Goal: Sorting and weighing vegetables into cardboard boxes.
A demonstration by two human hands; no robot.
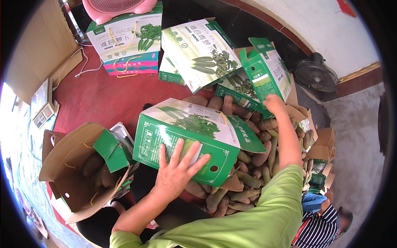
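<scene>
Carton, green and white, lies tilted over the left part of a heap of root vegetables, the left grip spread wide and flat against its green side; the right grip touches a second box, whether holding it I cannot tell; an open brown box sits far left

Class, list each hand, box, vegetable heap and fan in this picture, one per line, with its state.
Left hand: spread open against the front box
Right hand: touching the far box, grip unclear
Front box: tilted, end flap out
Far box: flap raised
Left box: open, vegetables inside
Vegetable heap: loose, uncovered in part
Black fan: upright; running or off, cannot tell
</scene>
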